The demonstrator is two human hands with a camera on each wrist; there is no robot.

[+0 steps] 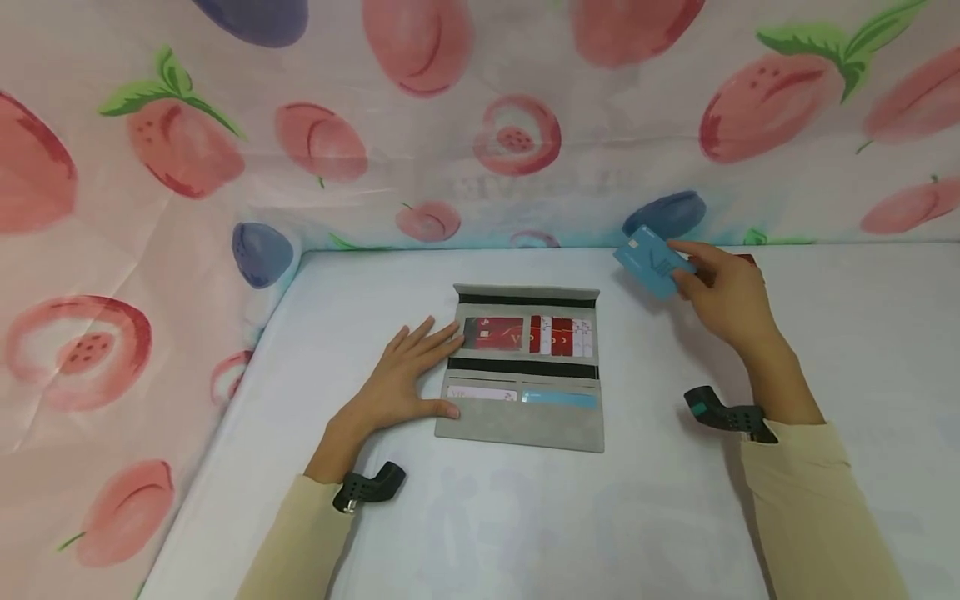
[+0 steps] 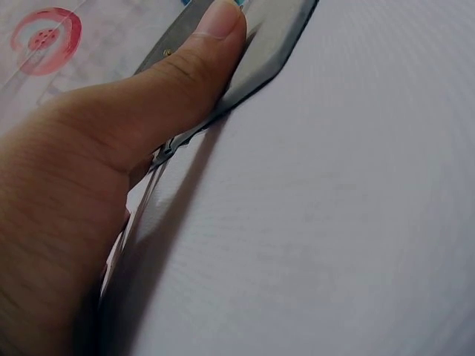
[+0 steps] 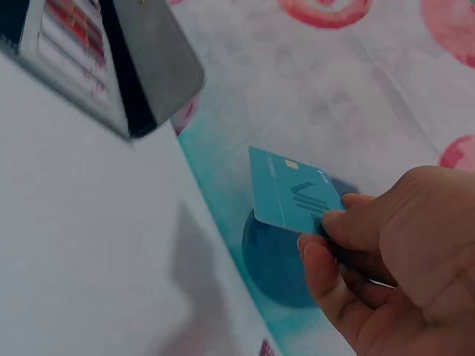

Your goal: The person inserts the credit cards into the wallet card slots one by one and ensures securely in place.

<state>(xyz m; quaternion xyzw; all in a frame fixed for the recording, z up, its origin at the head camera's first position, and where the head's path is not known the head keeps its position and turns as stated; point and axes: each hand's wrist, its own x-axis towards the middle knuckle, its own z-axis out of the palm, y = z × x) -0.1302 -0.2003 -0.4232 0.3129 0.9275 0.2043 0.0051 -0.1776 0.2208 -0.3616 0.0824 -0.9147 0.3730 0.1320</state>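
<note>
A grey card wallet [image 1: 517, 435] lies unfolded on the white table. Its upper pockets hold a red card [image 1: 498, 333] and a red-and-white striped card [image 1: 561, 336]. Below, a pale card [image 1: 482, 393] and a blue card [image 1: 558, 399] show only their top strips. My left hand [image 1: 408, 375] rests on the wallet's left edge with fingers spread; in the left wrist view its thumb [image 2: 197, 55] lies on the cover. To the right of the wallet, my right hand [image 1: 729, 292] pinches another blue card [image 3: 289, 193] by one end, held above the table.
A dark red item [image 1: 747, 259] lies near the table's back edge, mostly hidden behind my right hand. Fruit-printed cloth [image 1: 435, 183] hangs along the back and left sides of the table. Each wrist wears a black camera mount [image 1: 723, 410].
</note>
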